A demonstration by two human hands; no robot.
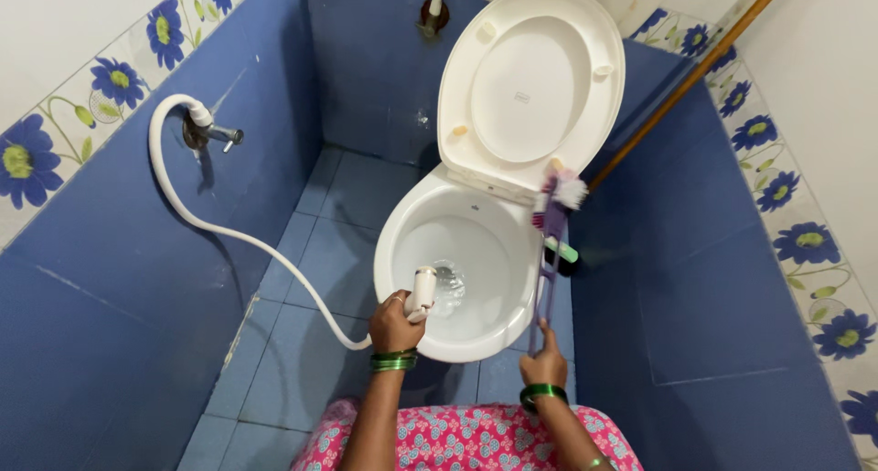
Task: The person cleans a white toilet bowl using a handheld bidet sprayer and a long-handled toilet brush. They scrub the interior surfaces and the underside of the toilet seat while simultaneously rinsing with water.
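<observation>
My left hand (pixel 393 323) grips a white hand sprayer (pixel 423 288) over the front rim of a white toilet bowl (pixel 485 338). Water sprays from it into the bowl. A white hose (pixel 274 251) runs from the sprayer to a metal wall tap (pixel 218 133) on the left. My right hand (pixel 545 361) holds the handle of a purple toilet brush (pixel 551 242). Its white bristle head (pixel 569 192) rests at the bowl's back right rim, by the seat hinge. The seat and lid (pixel 530 78) stand raised. Green bangles circle both wrists.
Blue tiled walls close in on both sides, with a flowered border above. A long wooden handle (pixel 695 78) leans in the right corner. A green and dark object (pixel 562 251) lies right of the bowl. The blue tile floor (pixel 338 242) lies left of the toilet.
</observation>
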